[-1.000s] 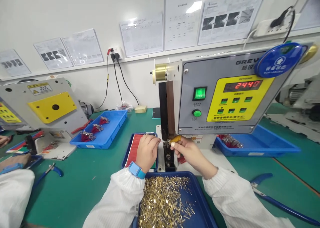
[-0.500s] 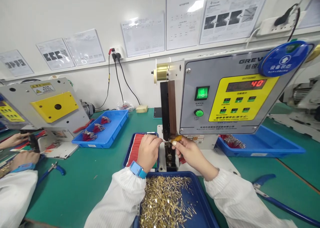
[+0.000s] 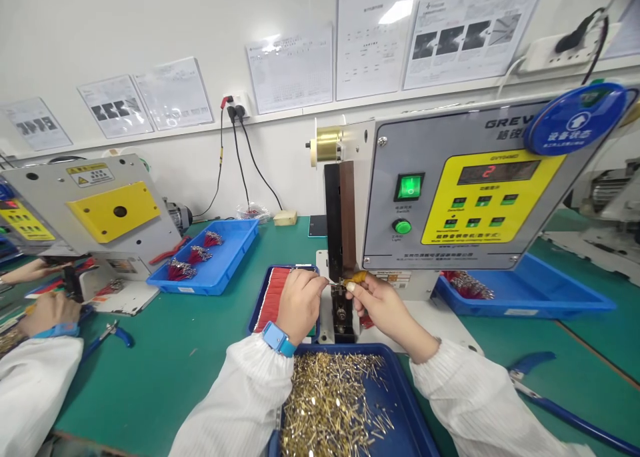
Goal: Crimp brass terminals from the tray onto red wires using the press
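My left hand (image 3: 300, 302), with a blue band round its wrist, is closed in a pinch on a thin metal pin (image 3: 333, 284) at the crimping machine's black working head (image 3: 341, 310). From the other side, my right hand (image 3: 376, 303) pinches close against the same spot. A yellow finger cover (image 3: 359, 277) shows on it, and its fingertips hide what they hold. Below my hands, a dark blue tray (image 3: 407, 403) bears a heap of gold-coloured pins (image 3: 330, 397). Behind my left hand, red wires (image 3: 273, 297) lie side by side in a small tray.
The machine's control panel (image 3: 390, 223) rises at the right. Blue bins (image 3: 235, 250) with red wire bundles stand on both sides. Blue-handled pliers (image 3: 530, 383) lie at the right. At the far left, a co-worker's hand (image 3: 50, 313) works at another machine (image 3: 90, 210).
The panel's red display has gone from 40 to 2. The whole view has shifted slightly. Both my hands remain at the working head; the co-worker's hand has moved a little.
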A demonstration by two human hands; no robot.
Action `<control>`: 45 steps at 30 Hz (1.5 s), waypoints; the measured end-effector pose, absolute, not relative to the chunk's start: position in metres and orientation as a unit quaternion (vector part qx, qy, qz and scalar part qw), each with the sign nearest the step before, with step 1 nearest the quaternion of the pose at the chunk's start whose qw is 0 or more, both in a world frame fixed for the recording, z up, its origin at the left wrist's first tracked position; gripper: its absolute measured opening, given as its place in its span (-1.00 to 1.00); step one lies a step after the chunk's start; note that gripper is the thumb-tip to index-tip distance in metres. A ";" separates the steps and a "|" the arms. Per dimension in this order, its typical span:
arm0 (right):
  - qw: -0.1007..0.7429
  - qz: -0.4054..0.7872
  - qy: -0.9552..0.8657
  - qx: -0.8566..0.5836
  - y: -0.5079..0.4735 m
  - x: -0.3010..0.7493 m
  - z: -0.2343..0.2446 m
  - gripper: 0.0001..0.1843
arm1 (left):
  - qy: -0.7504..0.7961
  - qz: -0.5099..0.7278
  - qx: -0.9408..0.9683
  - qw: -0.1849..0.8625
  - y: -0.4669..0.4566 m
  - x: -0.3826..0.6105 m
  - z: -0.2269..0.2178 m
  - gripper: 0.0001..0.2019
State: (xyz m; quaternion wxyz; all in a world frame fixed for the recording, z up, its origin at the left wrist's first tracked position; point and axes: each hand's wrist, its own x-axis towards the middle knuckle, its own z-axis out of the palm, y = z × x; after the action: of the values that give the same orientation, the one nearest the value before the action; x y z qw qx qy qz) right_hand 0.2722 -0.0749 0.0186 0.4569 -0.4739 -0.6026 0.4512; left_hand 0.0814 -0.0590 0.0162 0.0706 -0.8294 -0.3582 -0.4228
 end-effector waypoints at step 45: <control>0.509 0.407 -0.576 -0.494 -0.075 0.264 0.014 -0.64 | -0.357 -0.440 -0.819 0.093 -0.060 0.082 0.016 -0.81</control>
State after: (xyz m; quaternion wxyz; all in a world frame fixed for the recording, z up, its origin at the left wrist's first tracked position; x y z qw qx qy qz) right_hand 0.2643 -0.0750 0.0144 0.5088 -0.4936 -0.5759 0.4073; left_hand 0.0822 -0.0597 0.0164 0.0925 -0.8186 -0.3573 -0.4401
